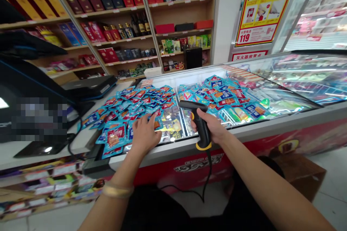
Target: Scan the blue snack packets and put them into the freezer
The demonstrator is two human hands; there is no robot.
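My right hand is wrapped round the grip of a black barcode scanner with a yellow ring at its base. The scanner head points left, and its black cord hangs down in front of the freezer. My left hand rests at the near edge of a heap of blue snack packets, thumb and fingers apart. Whether its fingertips touch a packet cannot be made out. A second pile of similar packets lies right of the scanner, on the glass top.
The piles lie on a chest freezer with sliding glass lids. At left stand a counter and a dark monitor. Shelves of boxes and bottles line the back. A cardboard box sits on the floor at right.
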